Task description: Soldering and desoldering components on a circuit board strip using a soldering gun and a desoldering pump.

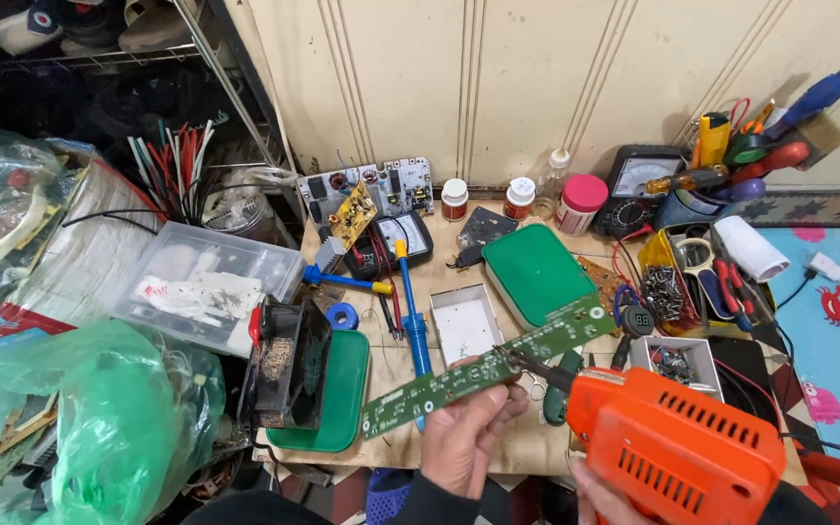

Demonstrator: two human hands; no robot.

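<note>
While held above the counter (pixel 527 449), long green circuit board (pixel 483 367) runs diagonally: long axis from lower left to upper right, far end pointing toward green lidded box (pixel 529 272), near end over green tray (pixel 342 399). Component face w/ white markings turned up toward camera. Left hand (pixel 469 433) closed on board from below, approx. mid-length, fingers curled round lower edge, thumb side near board's top edge. Right hand (pixel 603 491) wrapped round grip of orange soldering gun (pixel 678 449); only part of hand in view at bottom edge. Gun's dark tip (pixel 527 365) angled up-left, touching or just above board near its middle; contact not clear. Below board on counter: blue-handled tool (pixel 413 316) w/ yellow end, small open white box (pixel 466 324), blue tape roll (pixel 343 316). Black fan unit (pixel 289 365) upright at tray's left.
</note>
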